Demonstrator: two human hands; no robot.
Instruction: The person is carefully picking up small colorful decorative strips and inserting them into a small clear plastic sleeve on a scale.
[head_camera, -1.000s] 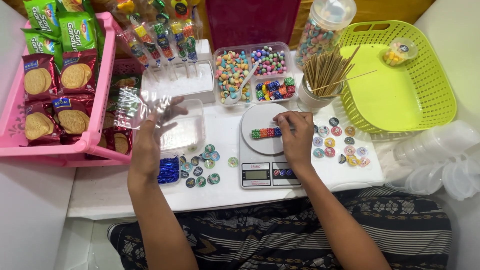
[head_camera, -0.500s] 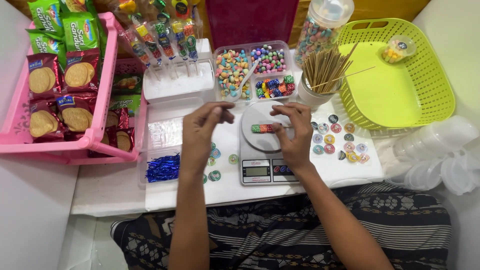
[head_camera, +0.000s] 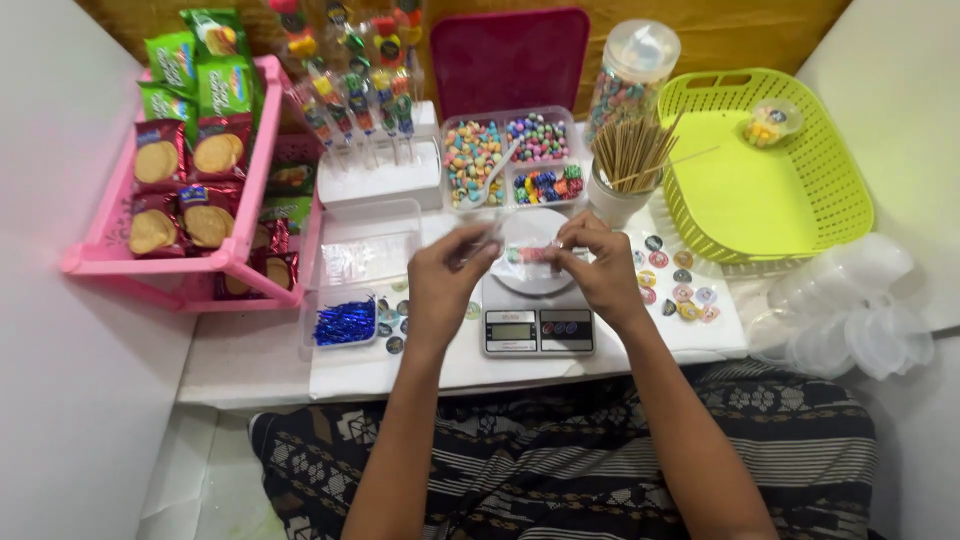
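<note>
Both hands meet over the scale (head_camera: 538, 318), a small white one with a round plate and a grey display panel at its front edge. The left hand (head_camera: 447, 282) and the right hand (head_camera: 598, 270) pinch, between closed fingertips, the two ends of a clear bag (head_camera: 527, 254) with a row of coloured candies inside; the bag hangs stretched just above the plate (whether it touches the plate is hard to tell). Behind the scale stands a divided tray (head_camera: 508, 152) of mixed sweets with a white spoon lying in it, and just to its right a cup (head_camera: 615, 200) full of wooden skewers. A tall clear jar (head_camera: 633, 70) of candies stands behind the cup. To the right lies a lime-green basket (head_camera: 800, 215) with one small filled cup in its far corner, and round stickers (head_camera: 677, 290) are spread on the table between basket and scale. A heap of clear lids (head_camera: 850, 315) lies at the right edge. On the left, a pink rack (head_camera: 240, 255) holds biscuit packs, and a small dish of blue ties (head_camera: 345, 322) sits near the left forearm.
</note>
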